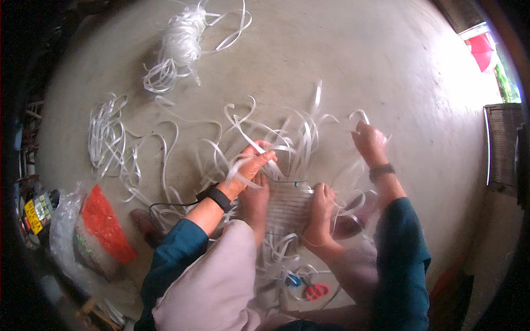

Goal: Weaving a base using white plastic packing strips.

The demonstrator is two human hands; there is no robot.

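Note:
Between my bare feet lies a partly woven panel (287, 212) of white plastic strips, with a thin dark rod across its far edge. Loose strip ends (306, 138) fan out beyond that edge. My left hand (254, 163) is closed on a white strip (241, 131) just above the panel's far left corner. Raised off to the right, my right hand (371, 144) is closed with the curled end of a white strip (360, 114) showing at its fingers. Some strips are smeared by motion, and whether both hands hold the same one I cannot tell.
A thick bundle of white strip (185, 41) lies far ahead, a looser coil (107, 138) at left. Red-handled scissors (316, 291) sit near me beside a blue item (293, 280). Clear plastic (65, 226) and a red sheet (105, 223) lie left; a brown slatted panel (505, 138) stands right.

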